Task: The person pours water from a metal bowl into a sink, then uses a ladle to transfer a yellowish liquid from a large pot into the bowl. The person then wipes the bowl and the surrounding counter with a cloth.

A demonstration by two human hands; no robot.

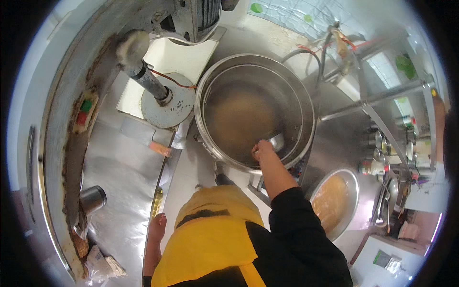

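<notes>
the right hand [262, 149] is closed around the handle of a shiny metal ladle [277, 141], whose bowl dips just past the knuckles into the large round stainless steel pot [306, 103] of cloudy tan liquid [241, 117]. the step in hand looks like scooping or stirring near the pot's near wall; the next move likely calls for a level lift so nothing spills. the left hand [157, 227] rests with fingers curled on the steel counter edge [149, 205], holding nothing. a wide metal basin of orange-brown mash [334, 201] sits just right of the arm.
</notes>
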